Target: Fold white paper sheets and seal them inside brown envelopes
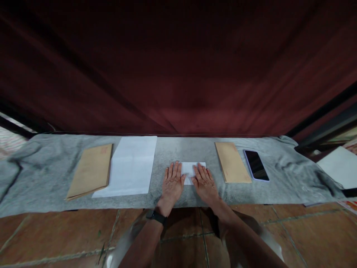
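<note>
A small white piece of paper (189, 169), seemingly folded, lies flat on the grey cloth in front of me. My left hand (172, 182) rests palm down over its left end, fingers stretched forward. Over the right end lies my right hand (205, 184), also flat with the fingers slightly spread. Between the two thumbs the middle of the paper shows; both its ends are covered by my hands. A dark watch (156, 216) is strapped round my left wrist.
Brown envelopes (90, 169) overlap large white sheets (134, 165) on the left. To the right lie more brown envelopes (232, 163) and a phone (256, 165) with a dark screen. The grey cloth (290, 171) covers a long narrow surface before a dark red curtain (178, 82).
</note>
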The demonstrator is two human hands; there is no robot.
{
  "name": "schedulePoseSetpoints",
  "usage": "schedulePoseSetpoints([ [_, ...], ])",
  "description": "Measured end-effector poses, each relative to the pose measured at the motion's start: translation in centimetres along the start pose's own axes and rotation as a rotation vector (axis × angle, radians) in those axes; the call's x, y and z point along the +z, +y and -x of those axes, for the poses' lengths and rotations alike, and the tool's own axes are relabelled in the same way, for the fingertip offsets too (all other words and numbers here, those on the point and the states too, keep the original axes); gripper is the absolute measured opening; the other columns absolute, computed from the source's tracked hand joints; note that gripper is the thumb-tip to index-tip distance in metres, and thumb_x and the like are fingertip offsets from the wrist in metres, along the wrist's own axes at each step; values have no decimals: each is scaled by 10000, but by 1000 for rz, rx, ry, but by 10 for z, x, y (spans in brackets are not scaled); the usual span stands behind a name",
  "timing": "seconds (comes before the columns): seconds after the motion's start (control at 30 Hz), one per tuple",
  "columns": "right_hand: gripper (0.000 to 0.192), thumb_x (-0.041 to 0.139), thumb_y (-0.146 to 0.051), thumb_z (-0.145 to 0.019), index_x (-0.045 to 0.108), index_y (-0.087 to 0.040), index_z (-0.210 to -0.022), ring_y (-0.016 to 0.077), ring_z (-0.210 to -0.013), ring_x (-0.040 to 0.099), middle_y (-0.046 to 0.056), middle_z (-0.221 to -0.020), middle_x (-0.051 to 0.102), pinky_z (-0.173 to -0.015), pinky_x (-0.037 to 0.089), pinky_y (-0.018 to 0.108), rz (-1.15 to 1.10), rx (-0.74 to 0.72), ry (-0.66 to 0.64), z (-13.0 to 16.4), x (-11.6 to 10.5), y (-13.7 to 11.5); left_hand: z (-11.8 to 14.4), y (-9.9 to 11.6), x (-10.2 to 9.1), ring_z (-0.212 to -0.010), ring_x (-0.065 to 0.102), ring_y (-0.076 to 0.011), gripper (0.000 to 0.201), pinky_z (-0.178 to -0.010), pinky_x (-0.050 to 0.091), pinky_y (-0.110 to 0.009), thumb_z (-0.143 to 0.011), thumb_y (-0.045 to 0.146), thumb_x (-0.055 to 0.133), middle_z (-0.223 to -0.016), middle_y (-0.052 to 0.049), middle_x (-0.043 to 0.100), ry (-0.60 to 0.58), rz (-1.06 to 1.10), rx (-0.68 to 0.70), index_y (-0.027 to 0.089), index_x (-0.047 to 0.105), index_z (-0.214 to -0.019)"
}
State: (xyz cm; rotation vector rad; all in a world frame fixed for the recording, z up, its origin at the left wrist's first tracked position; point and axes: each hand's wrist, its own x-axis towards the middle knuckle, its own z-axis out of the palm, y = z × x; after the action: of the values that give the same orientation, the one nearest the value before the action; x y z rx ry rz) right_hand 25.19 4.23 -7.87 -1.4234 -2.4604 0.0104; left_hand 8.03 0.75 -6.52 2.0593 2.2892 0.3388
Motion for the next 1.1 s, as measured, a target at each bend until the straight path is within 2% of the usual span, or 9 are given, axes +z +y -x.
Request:
schedulePoseSetpoints([
  [0.27,534,367,-345,-1046,408,-115,-1526,306,-1422,423,144,-1564,429,-1166,311,481,71,17,104,11,0,28,1,-2,-1,-1532,225,-281,572,-1246,222,-486,-1042,401,301,-1636,-76,315,1,-39,-2,157,337,-1558],
  [0.43,522,378,-326,-1038,430,-111,-1511,325,-1425,415,154,-1571,419,-1155,330,504,61,52,111,12,-9,37,-5,-8,-6,-1488,333,-311,549,-1215,287,-512,-1023,362,377,-1578,-116,424,19,113,-31,134,400,-1522],
  [0.5,526,383,-326,-1034,436,-92,-1502,324,-1437,400,169,-1574,408,-1159,332,507,28,29,108,9,-15,32,-9,-12,-11,-1414,452,-289,522,-1165,376,-470,-1015,318,395,-1500,-148,524,46,220,-72,117,434,-1495],
  [0.6,516,419,-328,-1020,459,-119,-1490,291,-1455,380,140,-1579,412,-1184,323,480,-54,-119,51,5,-20,15,-12,-16,-20,-1258,590,-243,468,-1071,468,-388,-990,253,441,-1330,-143,658,88,356,-131,132,504,-1437],
  [0.67,493,449,-317,-1008,489,-155,-1472,260,-1446,401,104,-1576,427,-1202,310,448,-100,-233,-7,5,-21,2,-12,-16,-25,-1166,636,-232,449,-1021,494,-364,-972,241,480,-1239,-137,693,78,418,-162,135,536,-1404],
  [0.73,486,471,-298,-998,500,-158,-1463,244,-1425,432,93,-1565,446,-1208,308,426,-114,-278,-44,6,-20,-8,-13,-15,-28,-1087,662,-227,449,-977,507,-348,-958,244,515,-1182,-145,699,48,461,-199,119,544,-1388],
  [0.97,439,566,-268,-952,590,-135,-1369,265,-1297,558,131,-1454,572,-1142,399,420,-69,-245,-59,-2,-22,-22,-17,-9,-36,-899,675,-186,447,-842,509,-279,-887,216,620,-1050,-100,706,-14,603,-328,159,592,-1330],
  [1.1,400,569,-217,-930,627,-123,-1314,271,-1232,602,154,-1407,606,-1073,460,400,-25,-215,-63,-6,-25,-31,-19,-11,-35,-823,664,-173,464,-787,503,-270,-814,158,657,-915,-36,713,-37,783,-385,195,623,-1276],
])
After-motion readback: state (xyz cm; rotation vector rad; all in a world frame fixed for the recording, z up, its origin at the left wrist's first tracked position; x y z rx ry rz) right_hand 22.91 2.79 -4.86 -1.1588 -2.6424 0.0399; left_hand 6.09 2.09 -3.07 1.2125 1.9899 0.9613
